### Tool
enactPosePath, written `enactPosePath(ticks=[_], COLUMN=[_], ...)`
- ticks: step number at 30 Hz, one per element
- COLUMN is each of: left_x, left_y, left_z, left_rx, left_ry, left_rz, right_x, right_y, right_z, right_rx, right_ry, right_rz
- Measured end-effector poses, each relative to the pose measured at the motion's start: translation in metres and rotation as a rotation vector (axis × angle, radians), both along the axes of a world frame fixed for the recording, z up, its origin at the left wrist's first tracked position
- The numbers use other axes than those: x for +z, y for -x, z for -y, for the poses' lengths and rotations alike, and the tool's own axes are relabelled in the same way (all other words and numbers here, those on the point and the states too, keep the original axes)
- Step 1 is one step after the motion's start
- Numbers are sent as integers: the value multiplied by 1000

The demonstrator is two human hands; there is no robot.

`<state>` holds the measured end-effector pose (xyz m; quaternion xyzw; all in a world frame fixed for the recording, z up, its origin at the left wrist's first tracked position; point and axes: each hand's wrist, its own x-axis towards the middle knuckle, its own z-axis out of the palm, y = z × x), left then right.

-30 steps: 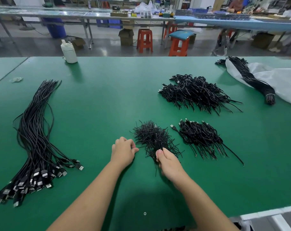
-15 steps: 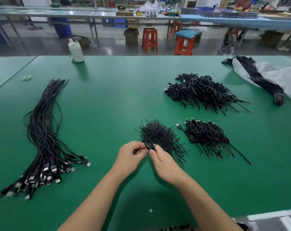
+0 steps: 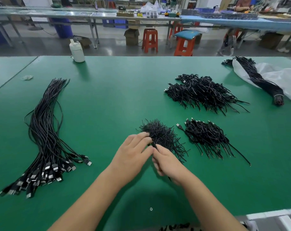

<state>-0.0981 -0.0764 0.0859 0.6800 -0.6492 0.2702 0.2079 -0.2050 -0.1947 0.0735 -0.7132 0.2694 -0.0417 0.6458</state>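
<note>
- Centre of the frame: we see a pile of short black ties (image 3: 161,135) on the green table (image 3: 111,97), both hands at its near edge.
- The left hand (image 3: 134,153) lays its fingers on the pile; blur hides whether they pinch anything.
- The right hand (image 3: 168,162) pinches one black strand (image 3: 154,145), mostly hidden under its fingers.
- Just right lie coiled cables (image 3: 206,135); a larger heap (image 3: 201,92) sits upper right.
- Long USB cables (image 3: 46,130) fill the left.
- The white bag (image 3: 286,80) is cut off at the right edge.

No legible txt, labels or nos. anywhere; bg items too blurred.
</note>
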Motion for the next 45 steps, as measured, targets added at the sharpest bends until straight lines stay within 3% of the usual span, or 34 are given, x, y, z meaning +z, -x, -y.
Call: enactPosePath(ticks=[3, 5, 9, 11, 14, 17, 23, 29, 45], left_x=[11, 16, 21, 23, 25, 24, 17, 11, 15], left_y=[-6, -8, -5, -4, -5, -8, -11, -12, -7], left_z=[-1, 0, 1, 2, 2, 2, 4, 3, 8], left_rx=[-109, -67, 73, 122, 181, 248, 345, 447, 373], left_ry=[-138, -197, -189, -229, -274, -349, -447, -375, -524], left_rz=[-12, -78, -400, -502, -726, -913, -994, -1051, -1013], right_x=[9, 12, 12, 11, 6, 6, 2, -4, -12], right_y=[3, 3, 3, 5, 9, 11, 11, 11, 6], right_z=[-1, -2, -4, -5, -4, -4, -8, -5, 2], right_rx=[68, 89, 88, 96, 197, 286, 392, 413, 460], right_ry=[-167, -158, -117, 114, 625, 886, 1213, 1231, 1327], right_rz=[-24, -24, -20, -22, -51, -98, -68, -67, -173])
